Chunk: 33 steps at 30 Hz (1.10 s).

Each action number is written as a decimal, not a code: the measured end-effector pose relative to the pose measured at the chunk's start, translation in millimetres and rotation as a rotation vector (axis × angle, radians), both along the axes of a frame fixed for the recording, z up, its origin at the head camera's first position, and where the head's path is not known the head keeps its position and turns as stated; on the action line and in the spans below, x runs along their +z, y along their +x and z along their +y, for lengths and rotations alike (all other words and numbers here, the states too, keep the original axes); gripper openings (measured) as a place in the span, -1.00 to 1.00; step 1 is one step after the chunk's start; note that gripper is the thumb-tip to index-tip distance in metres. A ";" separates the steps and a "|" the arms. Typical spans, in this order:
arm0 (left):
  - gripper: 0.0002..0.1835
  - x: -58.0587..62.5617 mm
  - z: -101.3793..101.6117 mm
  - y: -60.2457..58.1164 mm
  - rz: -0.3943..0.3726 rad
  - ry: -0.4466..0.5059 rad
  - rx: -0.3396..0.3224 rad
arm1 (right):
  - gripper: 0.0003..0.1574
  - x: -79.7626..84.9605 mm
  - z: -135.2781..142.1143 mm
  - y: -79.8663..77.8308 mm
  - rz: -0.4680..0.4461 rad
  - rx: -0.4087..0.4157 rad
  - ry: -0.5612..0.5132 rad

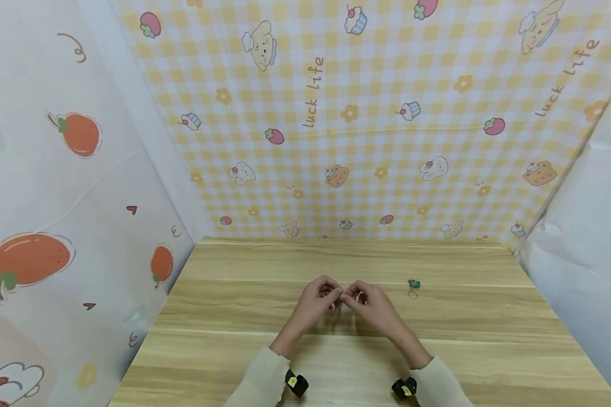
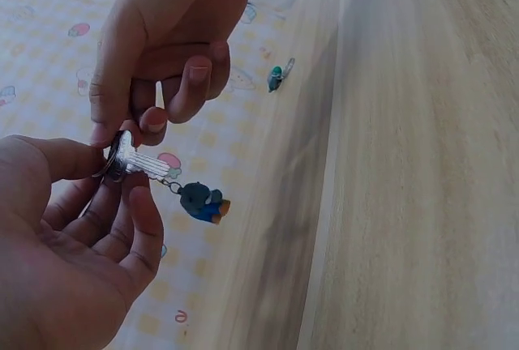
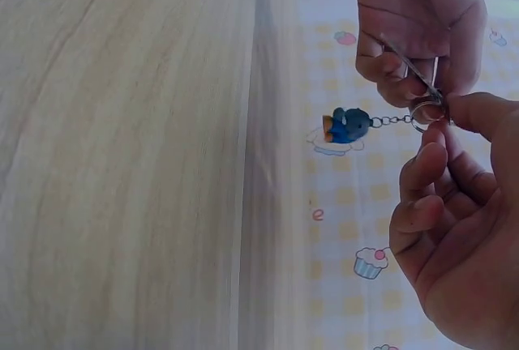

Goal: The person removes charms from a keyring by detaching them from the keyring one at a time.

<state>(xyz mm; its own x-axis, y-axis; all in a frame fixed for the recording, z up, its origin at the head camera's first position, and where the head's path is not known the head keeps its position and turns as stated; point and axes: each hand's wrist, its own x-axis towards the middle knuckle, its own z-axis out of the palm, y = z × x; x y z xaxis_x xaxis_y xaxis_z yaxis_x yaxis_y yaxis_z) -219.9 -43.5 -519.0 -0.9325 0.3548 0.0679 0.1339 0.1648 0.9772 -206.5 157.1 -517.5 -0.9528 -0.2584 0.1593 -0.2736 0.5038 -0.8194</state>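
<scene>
Both hands meet over the table, working on a metal key ring (image 3: 425, 112). My left hand (image 1: 315, 301) holds the ring and a silver key (image 2: 144, 161) between thumb and fingers. From the other side, my right hand (image 1: 374, 308) pinches the ring's edge with thumb and forefinger, its tips right beside the left fingertips. A short chain links the ring to a small blue-grey figurine charm (image 2: 201, 202) with orange feet, which dangles past the left fingers. The fingertips hide part of the ring.
A second keychain, with a small green figurine (image 1: 414, 284) and a ring (image 1: 412, 294), lies on the wooden table (image 1: 244, 362) to the right of the hands. A yellow-checked cloth (image 1: 305, 152) hangs behind the table, and a fruit-printed sheet (image 1: 97, 198) on the left.
</scene>
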 end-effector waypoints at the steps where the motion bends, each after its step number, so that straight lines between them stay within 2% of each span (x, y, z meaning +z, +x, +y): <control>1: -0.82 -0.5 0.2 -0.2 0.000 -0.002 -0.001 | -0.82 0.0 -0.1 0.0 -0.003 -0.003 -0.002; 5: -0.82 -2.8 1.1 -1.0 -0.008 0.003 -0.001 | -0.84 0.6 0.1 0.5 -0.027 0.004 -0.014; 12: -0.80 -3.5 2.1 -1.8 -0.014 -0.003 -0.009 | -0.74 1.3 2.7 1.7 -0.094 0.052 -0.065; 15: -0.80 -2.2 2.5 -1.9 -0.015 -0.015 -0.007 | -0.78 1.0 3.1 2.0 -0.114 0.054 -0.082; 20: -0.78 -0.2 3.2 -2.5 -0.016 -0.005 -0.001 | -0.87 -2.2 1.9 1.3 -0.092 0.064 -0.069; 28: -0.81 1.1 2.7 -0.8 -0.008 -0.011 0.001 | -0.93 -1.9 -3.0 0.4 -0.009 -0.041 0.027; 33: -0.82 0.9 1.5 0.1 -0.021 -0.019 -0.006 | -0.91 -0.3 -2.7 1.3 -0.005 -0.084 0.062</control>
